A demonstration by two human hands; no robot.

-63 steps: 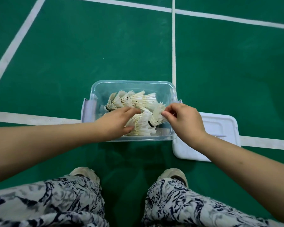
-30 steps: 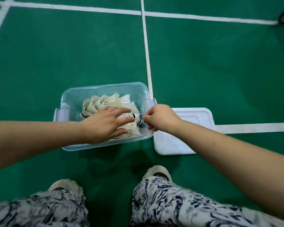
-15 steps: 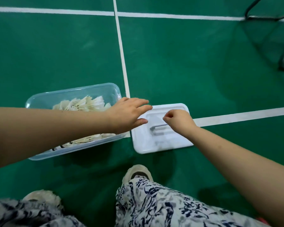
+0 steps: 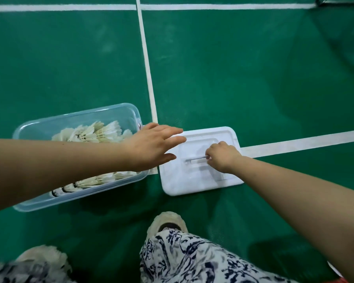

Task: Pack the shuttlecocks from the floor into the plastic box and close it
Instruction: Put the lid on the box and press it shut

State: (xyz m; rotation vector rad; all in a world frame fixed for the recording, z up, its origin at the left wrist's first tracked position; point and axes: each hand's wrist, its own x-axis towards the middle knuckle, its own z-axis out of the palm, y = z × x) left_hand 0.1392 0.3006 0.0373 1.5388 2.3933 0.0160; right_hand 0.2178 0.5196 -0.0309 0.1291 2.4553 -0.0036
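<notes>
**Lid to be lifted and seated squarely**

While the shuttlecocks [image 4: 94, 133] lie heaped inside the clear plastic box [image 4: 78, 117] on the green floor [image 4: 253, 78], the white lid [image 4: 184, 180] is seen flat on the floor just beside the box's right end, across a white court line [image 4: 294, 142]. No loose shuttlecock is visible on the floor in this view, so the packing is judged complete and the closing step is in hand.

The right hand [image 4: 223, 156] is curled over the lid's recessed handle [image 4: 195, 159], its fingers [image 4: 208, 157] closed on the thin bar. The left hand [image 4: 151, 146] hovers over the gap between box and lid with its fingers spread apart and nothing held — it appears ready to take the lid's near-left edge.

For the step to be done well, the lid should be raised level by the handle and steadied at the edge by the left hand, so that it is not swung on one point. It should be carried low across the short gap and lined up with the box rim before being lowered. Feathers standing above the rim — some look high at the far side — should be pressed down first, lest they be crushed or trapped under the edge. Pressure is best applied evenly along the rim until the lid is judged seated all round.
</notes>
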